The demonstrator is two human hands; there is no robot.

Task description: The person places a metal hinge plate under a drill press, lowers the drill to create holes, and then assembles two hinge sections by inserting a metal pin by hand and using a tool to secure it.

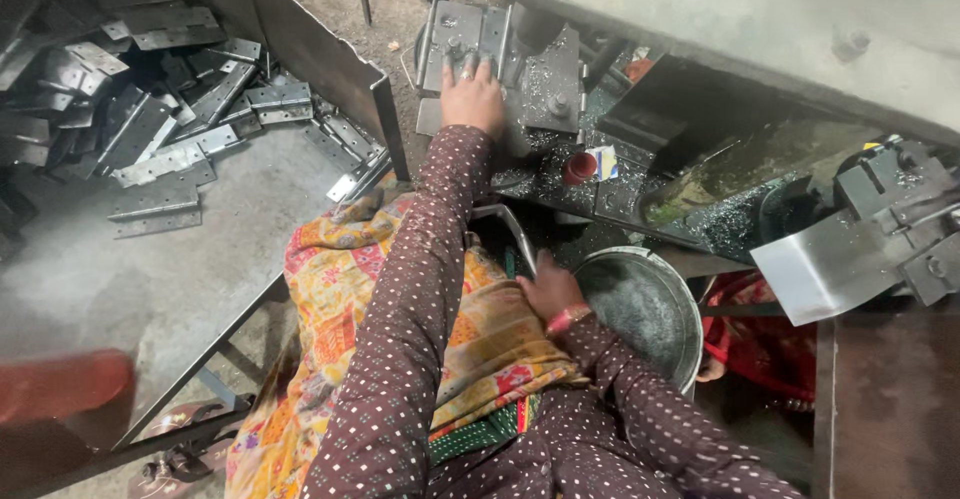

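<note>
My left hand (471, 97) reaches forward and lies on a grey metal plate (455, 34) set in the machine's jig (545, 79), fingers pressed over the plate's lower edge. My right hand (548, 289) rests low by my lap, fingers curled downward, just left of a round steel bowl (690, 309). Whether it holds anything is hidden. Both arms wear dark dotted sleeves, and the right wrist has a red bangle.
A heap of several grey hinge plates (150, 109) lies in a large sheet-metal tray (320, 59) to the left. Metal shavings cover the machine bed around a red cap (578, 167). A bent steel sheet (830, 264) juts out at the right. A patterned cloth (330, 289) covers my lap.
</note>
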